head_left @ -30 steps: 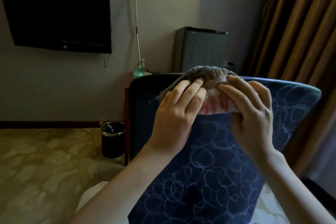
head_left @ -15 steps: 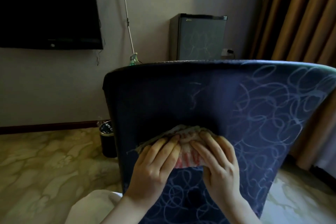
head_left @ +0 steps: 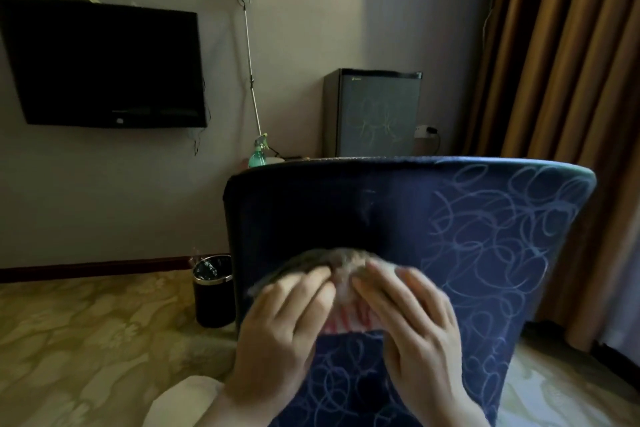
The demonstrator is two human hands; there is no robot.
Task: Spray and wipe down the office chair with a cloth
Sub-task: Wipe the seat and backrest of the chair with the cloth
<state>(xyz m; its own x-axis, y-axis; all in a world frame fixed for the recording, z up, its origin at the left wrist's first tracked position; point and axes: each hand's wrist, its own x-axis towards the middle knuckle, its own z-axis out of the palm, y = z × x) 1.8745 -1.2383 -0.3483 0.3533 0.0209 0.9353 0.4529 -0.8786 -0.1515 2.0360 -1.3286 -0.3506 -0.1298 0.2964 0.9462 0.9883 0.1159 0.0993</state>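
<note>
Dim walls [head_left: 104,201] and carpet [head_left: 86,340] surround the chair [head_left: 485,236], against whose back we press the cloth [head_left: 346,262] with left hand [head_left: 280,333] and right hand [head_left: 414,329] both flat, fingers straight and gripping nothing; soft, light and likely to bunch, it seems best pinned under spread palms

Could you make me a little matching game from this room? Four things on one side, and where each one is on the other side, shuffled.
Things:
1. crumpled grey cloth with red stripes
2. green plastic spray bottle
3. round black waste bin with a shiny rim
4. flat black television

Places:
A. on the floor, beside the blue patterned chair back
B. mounted on the wall
C. pressed against the chair back under the left hand and right hand
D. behind the chair's top edge, partly hidden

Pairs: 1-C, 2-D, 3-A, 4-B.
</note>
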